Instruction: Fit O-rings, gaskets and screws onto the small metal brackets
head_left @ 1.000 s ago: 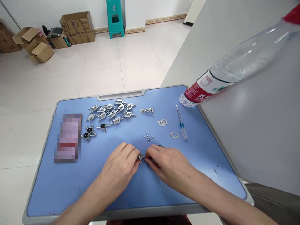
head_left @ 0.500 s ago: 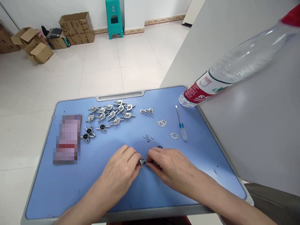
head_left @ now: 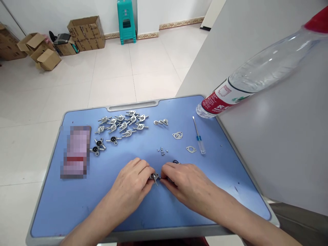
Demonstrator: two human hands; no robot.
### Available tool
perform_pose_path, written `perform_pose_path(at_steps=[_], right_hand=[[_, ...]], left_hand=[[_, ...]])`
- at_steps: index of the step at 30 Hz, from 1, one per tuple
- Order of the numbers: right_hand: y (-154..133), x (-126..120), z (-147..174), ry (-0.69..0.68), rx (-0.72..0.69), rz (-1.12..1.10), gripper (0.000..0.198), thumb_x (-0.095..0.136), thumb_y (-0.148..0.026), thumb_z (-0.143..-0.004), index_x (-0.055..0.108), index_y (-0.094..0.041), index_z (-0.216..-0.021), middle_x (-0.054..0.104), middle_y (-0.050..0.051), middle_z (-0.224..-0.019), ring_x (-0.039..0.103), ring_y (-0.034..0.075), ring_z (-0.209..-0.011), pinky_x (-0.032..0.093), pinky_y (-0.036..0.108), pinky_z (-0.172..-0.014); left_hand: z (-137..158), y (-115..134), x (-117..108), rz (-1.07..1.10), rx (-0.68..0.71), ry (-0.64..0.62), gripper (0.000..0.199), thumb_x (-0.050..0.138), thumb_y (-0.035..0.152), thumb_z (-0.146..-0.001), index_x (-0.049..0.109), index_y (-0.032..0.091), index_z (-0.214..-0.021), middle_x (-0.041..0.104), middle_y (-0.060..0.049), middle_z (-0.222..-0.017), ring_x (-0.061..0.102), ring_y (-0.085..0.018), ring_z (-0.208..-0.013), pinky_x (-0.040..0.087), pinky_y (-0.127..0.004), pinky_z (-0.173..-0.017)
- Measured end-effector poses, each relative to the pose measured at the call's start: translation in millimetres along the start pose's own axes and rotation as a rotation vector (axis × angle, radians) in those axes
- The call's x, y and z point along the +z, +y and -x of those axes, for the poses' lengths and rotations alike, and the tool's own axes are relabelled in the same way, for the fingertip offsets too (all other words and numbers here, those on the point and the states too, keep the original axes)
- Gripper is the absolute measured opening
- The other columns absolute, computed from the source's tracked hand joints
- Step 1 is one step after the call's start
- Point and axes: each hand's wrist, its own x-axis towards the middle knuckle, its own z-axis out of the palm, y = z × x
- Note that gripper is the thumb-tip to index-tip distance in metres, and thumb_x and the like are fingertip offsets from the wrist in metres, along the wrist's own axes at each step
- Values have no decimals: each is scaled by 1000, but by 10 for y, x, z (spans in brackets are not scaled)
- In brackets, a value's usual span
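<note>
My left hand (head_left: 135, 177) is closed, with thumb and fingers pinching a small metal valve (head_left: 154, 177) that has a flange and a thin stem pointing down. Just right of it, my right hand (head_left: 183, 176) is closed in a pinch, its fingertips at the valve's right side. A small dark tip shows between those fingertips; the rest of what they hold is hidden. Behind the right knuckles a black ring (head_left: 175, 161) partly shows. Several small screws (head_left: 162, 151) lie just beyond the hands.
Several metal valves (head_left: 123, 126) lie at the back left, with black-faced valves (head_left: 114, 139) nearer. A pixelated phone-like slab (head_left: 77, 150) is on the left. Rightward are metal levers (head_left: 161, 122), flat plates (head_left: 191, 149), a screwdriver (head_left: 200, 143) and a large water bottle (head_left: 217, 100).
The view has shifted slightly. Both hands stay at almost the same place, and a little more of the valve shows between the left fingertips.
</note>
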Motion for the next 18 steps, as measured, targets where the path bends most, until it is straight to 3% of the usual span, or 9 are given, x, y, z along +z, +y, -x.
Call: perform_pose_path(at_steps=[18], right_hand=[[6, -10, -6, 54, -44, -7, 20, 51, -7, -85, 48, -18, -68, 53, -3, -61, 38, 9, -46, 15, 26, -48]], left_hand=[[-8, 13, -53, 2, 17, -17, 10, 54, 11, -91, 60, 17, -95, 58, -2, -87, 52, -18, -82, 46, -31, -70]])
